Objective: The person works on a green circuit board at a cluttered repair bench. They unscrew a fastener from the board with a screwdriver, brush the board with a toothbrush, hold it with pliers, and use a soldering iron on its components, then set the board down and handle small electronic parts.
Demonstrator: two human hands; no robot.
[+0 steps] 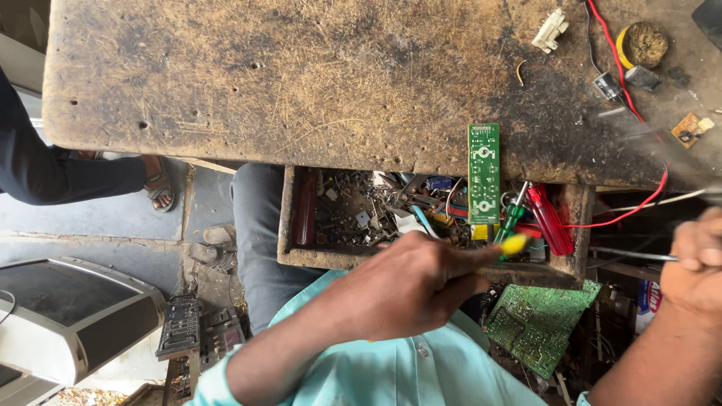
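My left hand [410,286] is closed around a tool with a yellow end [515,243] and hovers over the front of an open wooden drawer [289,252]. The yellow end sits just below a narrow green circuit board [483,173], which lies over the table edge and hangs above the drawer. Inside the drawer are small parts, a red-handled screwdriver [549,218] and a green-handled one [511,218]. At the right edge, my right hand [696,259] grips a thin metal rod [632,255] that points left.
The worn wooden table [263,83] carries a red wire [639,113], a round yellow-rimmed tin [643,43], a white connector [549,30] and a small brown board [688,129]. A larger green circuit board [538,319] lies below the drawer. Another person's sandalled foot [158,184] and a grey appliance [68,316] are at left.
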